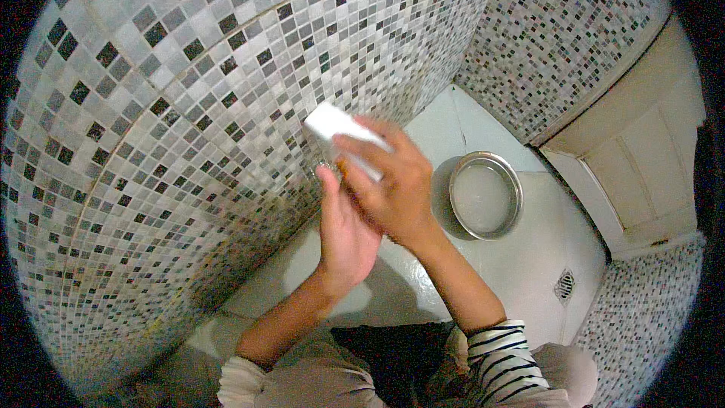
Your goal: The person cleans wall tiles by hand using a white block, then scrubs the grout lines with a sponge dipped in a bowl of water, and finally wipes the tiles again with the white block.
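My right hand (391, 181) grips a white, boxy object (334, 123), blurred by motion, so its exact kind is unclear. One end of it points up and left, towards the mosaic-tiled wall (249, 90). Just below, my left hand (348, 238) is raised with the palm turned up and the thumb extended. Its fingers are largely hidden behind my right hand. A small glistening patch shows beside the left thumb tip; whether it is liquid or something clear, I cannot tell.
A round steel basin (518, 204) holding cloudy liquid stands on the pale floor (544, 209) to the right. Further right are a floor drain (564, 286) and a cream panelled door (628, 175). A dark item (396, 351) lies between my knees.
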Tool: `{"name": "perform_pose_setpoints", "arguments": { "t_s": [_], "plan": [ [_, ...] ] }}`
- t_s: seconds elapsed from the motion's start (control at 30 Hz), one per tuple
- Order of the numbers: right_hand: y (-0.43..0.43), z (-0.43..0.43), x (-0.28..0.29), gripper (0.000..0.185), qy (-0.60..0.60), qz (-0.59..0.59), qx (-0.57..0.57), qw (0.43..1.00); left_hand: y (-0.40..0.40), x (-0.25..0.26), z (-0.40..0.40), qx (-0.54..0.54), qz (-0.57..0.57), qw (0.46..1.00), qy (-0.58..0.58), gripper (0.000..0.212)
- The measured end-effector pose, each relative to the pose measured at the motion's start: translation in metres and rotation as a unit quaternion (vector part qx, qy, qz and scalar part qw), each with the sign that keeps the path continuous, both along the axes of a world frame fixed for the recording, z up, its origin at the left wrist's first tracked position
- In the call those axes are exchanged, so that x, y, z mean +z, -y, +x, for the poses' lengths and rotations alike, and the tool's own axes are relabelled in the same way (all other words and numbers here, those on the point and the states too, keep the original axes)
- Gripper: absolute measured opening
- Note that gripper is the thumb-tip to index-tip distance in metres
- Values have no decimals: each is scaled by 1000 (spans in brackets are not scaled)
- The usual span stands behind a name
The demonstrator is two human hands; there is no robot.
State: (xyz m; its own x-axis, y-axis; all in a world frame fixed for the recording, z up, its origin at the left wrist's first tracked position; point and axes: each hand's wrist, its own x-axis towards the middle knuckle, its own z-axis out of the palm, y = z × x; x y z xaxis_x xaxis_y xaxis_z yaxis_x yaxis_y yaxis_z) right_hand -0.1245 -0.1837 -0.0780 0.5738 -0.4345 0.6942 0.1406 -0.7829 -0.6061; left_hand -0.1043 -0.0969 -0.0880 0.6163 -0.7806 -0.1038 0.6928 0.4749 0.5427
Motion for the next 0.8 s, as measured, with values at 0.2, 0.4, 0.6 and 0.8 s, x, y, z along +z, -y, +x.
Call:
{"name": "perform_pose_setpoints", "arguments": {
  "t_s": [0.2,0.4,0.6,0.8],
  "plan": [
    [-1,4,-4,27,30,-41,-28,998,5,-10,7,-9,10,999,-48,63],
    [-10,3,-6,27,32,-33,18,999,-12,2,0,44,41,998,-5,56],
    [5,5,-10,27,36,-3,-52,998,14,1,12,-2,35,999,14,54],
    [-27,5,-16,27,44,14,36,998,-23,-1,-1,90,48,995,-7,53]
  ]
}}
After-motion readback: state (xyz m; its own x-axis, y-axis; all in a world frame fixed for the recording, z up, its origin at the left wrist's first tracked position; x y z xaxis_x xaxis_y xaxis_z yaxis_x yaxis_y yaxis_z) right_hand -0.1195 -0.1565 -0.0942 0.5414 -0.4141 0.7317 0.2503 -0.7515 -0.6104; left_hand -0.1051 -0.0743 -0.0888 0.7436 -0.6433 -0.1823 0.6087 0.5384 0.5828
